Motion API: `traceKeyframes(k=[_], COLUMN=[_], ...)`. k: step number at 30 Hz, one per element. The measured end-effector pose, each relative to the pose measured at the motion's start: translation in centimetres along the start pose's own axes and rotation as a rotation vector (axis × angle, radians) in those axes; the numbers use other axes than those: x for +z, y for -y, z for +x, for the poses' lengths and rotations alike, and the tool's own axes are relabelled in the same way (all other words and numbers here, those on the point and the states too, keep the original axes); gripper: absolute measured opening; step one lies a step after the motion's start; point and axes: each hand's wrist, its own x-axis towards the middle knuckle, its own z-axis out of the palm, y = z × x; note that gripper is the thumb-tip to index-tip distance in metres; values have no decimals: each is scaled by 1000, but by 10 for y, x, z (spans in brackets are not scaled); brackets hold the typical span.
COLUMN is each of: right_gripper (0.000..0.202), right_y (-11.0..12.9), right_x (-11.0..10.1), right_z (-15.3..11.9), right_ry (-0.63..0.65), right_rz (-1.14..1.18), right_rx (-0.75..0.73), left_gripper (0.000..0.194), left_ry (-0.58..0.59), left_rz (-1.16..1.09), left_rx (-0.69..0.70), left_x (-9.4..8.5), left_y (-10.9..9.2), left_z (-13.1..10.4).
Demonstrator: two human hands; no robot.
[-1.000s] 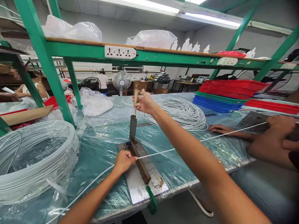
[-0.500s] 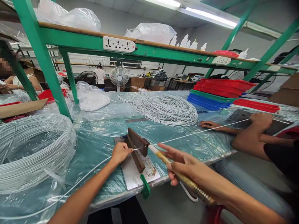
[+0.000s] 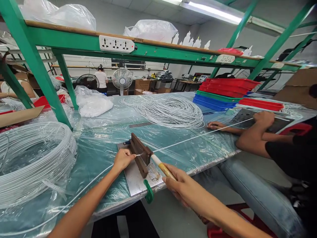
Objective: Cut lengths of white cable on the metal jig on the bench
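Note:
My left hand (image 3: 123, 159) pinches a white cable (image 3: 96, 180) at the left side of a brown metal cutter (image 3: 140, 152). The cutter is mounted on a silver plate (image 3: 135, 180) at the table edge. My right hand (image 3: 178, 183) is wrapped round the cutter's handle (image 3: 163, 168), which has a white tip and a yellowish grip. Beyond the cutter, the white cable runs taut to the right, up to another person's fist (image 3: 264, 119). That person's other hand (image 3: 216, 125) rests on the table.
A large wrapped cable coil (image 3: 66, 148) lies at the left. Another loose coil (image 3: 170, 112) sits at the table's middle back, beside stacked red and blue trays (image 3: 215, 102). A green clamp handle (image 3: 149, 191) projects at the front edge. Green shelf posts (image 3: 37, 62) rise at the left.
My right hand's fingers, previously spread along the handle, have closed round it. The view has shifted slightly to the right. My left hand still pinches the cable beside the cutter.

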Motion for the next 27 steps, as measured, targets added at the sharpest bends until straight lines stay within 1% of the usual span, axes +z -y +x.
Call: traceKeyframes(k=[2,3,4,5,6,8,9,10,11,13,14,15,16,17,18,19,21,23,25,27], right_gripper=[62,66,70,74,78,84,84,79,68,37,27,23,26,32,41,48,57,56,52,50], right_y=[-27,-38,-45,-47,-44,-23,-8,10,30,69,88,106,122,137,150,161,180,193,201,205], right_x=[14,19,23,24,21,8,-2,-12,-23,-40,-47,-52,-55,-58,-59,-60,-61,-59,-54,-46], right_z=[0,0,0,-1,-1,-3,-3,-2,-1,9,17,27,40,56,73,91,130,167,197,220], right_ry=[-138,-167,-156,-109,-48,59,103,141,169,187,183,173,169,171,185,206,234,202,138,95], right_rz=[-48,-42,-16,27,82,239,327,412,486,578,603,629,658,687,709,712,635,497,401,367], right_rx=[-38,-41,-23,11,43,67,63,48,28,-28,-68,-113,-157,-195,-229,-256,-275,-249,-212,-188], left_gripper=[44,46,48,49,49,48,46,45,44,40,37,34,32,30,28,27,29,32,33,35], left_ry=[-15,-20,-20,-11,8,62,94,132,175,246,265,263,242,220,214,238,356,479,547,590], left_rz=[-16,-27,-39,-55,-73,-109,-124,-132,-132,-104,-64,-4,68,137,184,197,119,-10,-109,-179], left_rx=[0,0,3,9,19,47,59,70,82,121,143,162,177,182,174,154,102,51,-9,-83], left_x=[-4,-7,-11,-15,-20,-30,-36,-43,-49,-62,-67,-73,-77,-81,-84,-86,-90,-93,-94,-95], left_y=[1,1,0,-2,-7,-20,-28,-37,-47,-64,-71,-77,-82,-86,-89,-91,-93,-94,-96,-97], left_z=[-3,-4,-7,-9,-13,-20,-24,-29,-34,-45,-50,-55,-60,-65,-70,-73,-80,-85,-90,-93])
